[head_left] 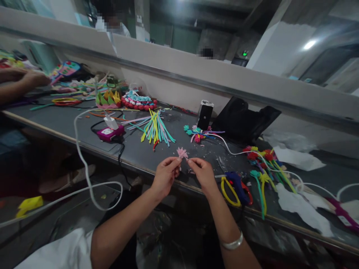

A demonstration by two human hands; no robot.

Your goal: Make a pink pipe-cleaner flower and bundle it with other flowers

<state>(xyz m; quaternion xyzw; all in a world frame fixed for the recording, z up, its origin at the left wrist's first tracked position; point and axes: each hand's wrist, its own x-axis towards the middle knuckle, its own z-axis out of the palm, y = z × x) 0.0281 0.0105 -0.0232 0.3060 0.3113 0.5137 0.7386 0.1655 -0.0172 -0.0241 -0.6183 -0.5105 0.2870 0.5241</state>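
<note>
Both my hands meet at the front edge of the dark table, around a small pink fuzzy flower point(182, 152). My left hand point(167, 175) pinches the flower's base between thumb and fingers. My right hand point(202, 172) is closed too, its thumb and forefinger at the flower's lower right petals. Beyond them lies a fanned bundle of yellow, mint and lilac pipe cleaners point(157, 127). Scissors point(237, 188) with yellow, blue and red handles lie right of my right hand. Farther back, a cluster of finished pipe-cleaner flowers point(198, 133) rests on the table.
A black-and-white box point(205, 114) and a black bag point(244, 119) stand by the wall. More colourful flowers point(263, 157) and white paper point(303, 209) lie at right. A white cable point(81, 149) loops past a magenta power strip point(110, 133). Another person's hands point(35, 79) are at far left.
</note>
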